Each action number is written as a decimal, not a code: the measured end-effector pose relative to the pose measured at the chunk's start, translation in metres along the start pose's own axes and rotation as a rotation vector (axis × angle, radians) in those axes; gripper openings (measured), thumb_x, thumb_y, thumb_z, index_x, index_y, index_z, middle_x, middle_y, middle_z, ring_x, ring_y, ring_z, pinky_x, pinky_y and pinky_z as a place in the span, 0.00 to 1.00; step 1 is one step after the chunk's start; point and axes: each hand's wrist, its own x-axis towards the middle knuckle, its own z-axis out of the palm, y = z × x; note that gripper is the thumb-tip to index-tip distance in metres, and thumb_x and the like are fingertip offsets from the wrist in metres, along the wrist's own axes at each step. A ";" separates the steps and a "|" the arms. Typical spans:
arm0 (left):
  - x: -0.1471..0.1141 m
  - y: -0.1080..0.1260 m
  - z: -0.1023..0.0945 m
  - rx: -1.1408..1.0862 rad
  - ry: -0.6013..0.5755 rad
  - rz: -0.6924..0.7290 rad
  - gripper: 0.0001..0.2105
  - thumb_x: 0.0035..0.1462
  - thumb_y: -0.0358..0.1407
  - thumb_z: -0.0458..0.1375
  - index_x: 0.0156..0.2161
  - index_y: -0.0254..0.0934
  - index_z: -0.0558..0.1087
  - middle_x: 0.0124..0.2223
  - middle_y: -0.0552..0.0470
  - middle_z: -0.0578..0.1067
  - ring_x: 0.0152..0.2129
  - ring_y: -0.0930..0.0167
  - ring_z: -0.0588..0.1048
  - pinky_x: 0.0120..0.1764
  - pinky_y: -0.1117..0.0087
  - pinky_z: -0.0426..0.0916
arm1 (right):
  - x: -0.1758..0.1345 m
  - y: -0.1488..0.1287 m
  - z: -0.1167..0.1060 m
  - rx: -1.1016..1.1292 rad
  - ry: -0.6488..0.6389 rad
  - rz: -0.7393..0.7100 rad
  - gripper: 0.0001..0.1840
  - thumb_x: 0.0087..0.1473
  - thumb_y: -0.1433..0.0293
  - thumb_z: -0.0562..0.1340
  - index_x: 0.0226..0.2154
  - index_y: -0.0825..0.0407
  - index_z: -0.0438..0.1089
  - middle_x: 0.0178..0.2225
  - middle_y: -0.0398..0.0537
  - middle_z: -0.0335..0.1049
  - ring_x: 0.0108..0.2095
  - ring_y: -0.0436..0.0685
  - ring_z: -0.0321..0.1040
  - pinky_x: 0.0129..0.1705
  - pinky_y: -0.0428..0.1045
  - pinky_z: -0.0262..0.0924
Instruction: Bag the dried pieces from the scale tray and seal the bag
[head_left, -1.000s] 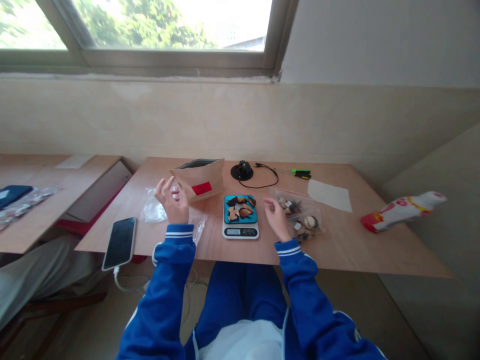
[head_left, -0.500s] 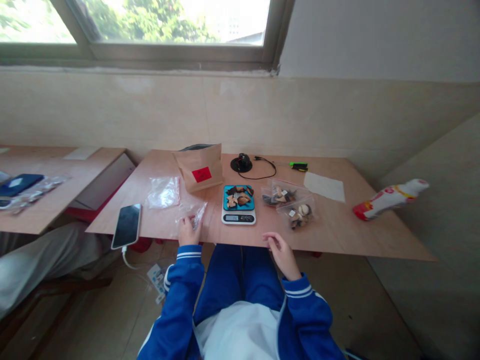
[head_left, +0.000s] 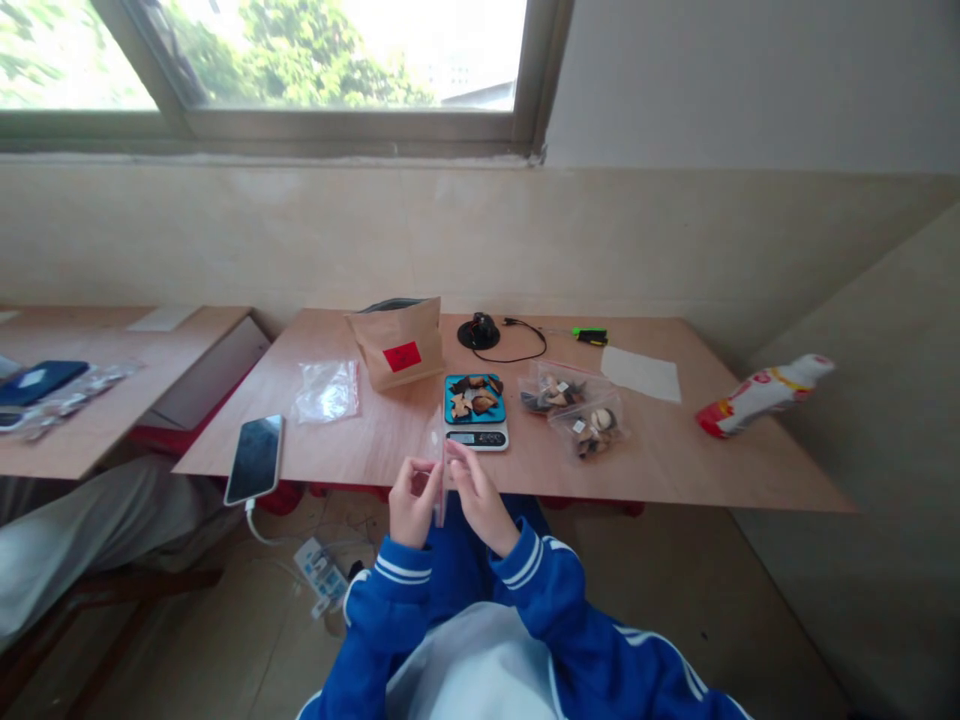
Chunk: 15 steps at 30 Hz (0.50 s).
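My left hand (head_left: 412, 503) pinches a small clear zip bag (head_left: 440, 510), seen nearly edge-on at the table's front edge. My right hand (head_left: 480, 497) is at the bag's other side with fingers bent against it; whether it grips the plastic is hard to make out. Just beyond my hands stands a kitchen scale (head_left: 477, 436) with a blue top. Several dried brown and dark pieces (head_left: 476, 396) lie on the scale. To its right are two filled clear bags, a rear one (head_left: 553, 393) and a front one (head_left: 592, 430), with similar pieces and small white labels.
A brown paper pouch (head_left: 409, 340) with a red label stands behind the scale, beside flat clear bags (head_left: 328, 390). A phone (head_left: 255, 460) on a cable lies left. Further right are a black stand (head_left: 478, 331), screwdrivers (head_left: 590, 336), paper (head_left: 641, 373) and a tilted bottle (head_left: 765, 395).
My left hand has lifted the clear bag off the table and carried it right, in front of the scale. My right hand has moved left to meet it.
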 end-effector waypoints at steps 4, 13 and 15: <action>-0.005 0.016 0.009 -0.277 -0.053 -0.080 0.20 0.48 0.52 0.63 0.27 0.36 0.66 0.26 0.55 0.72 0.24 0.74 0.72 0.29 0.74 0.67 | 0.005 0.002 0.023 0.175 -0.039 0.010 0.29 0.61 0.50 0.49 0.56 0.50 0.64 0.57 0.55 0.66 0.60 0.60 0.61 0.63 0.57 0.52; 0.007 0.021 0.011 -0.407 -0.229 -0.189 0.20 0.47 0.50 0.65 0.29 0.35 0.68 0.21 0.57 0.70 0.17 0.76 0.69 0.23 0.75 0.65 | 0.006 0.003 0.006 0.299 -0.016 0.093 0.35 0.55 0.45 0.55 0.56 0.49 0.66 0.58 0.53 0.66 0.55 0.63 0.66 0.56 0.58 0.63; 0.008 0.021 0.015 -0.424 -0.271 -0.206 0.20 0.47 0.50 0.64 0.29 0.34 0.68 0.20 0.58 0.68 0.16 0.77 0.67 0.22 0.76 0.63 | 0.005 0.002 0.003 0.250 -0.034 0.102 0.35 0.56 0.45 0.54 0.57 0.49 0.65 0.57 0.53 0.67 0.45 0.61 0.73 0.46 0.56 0.69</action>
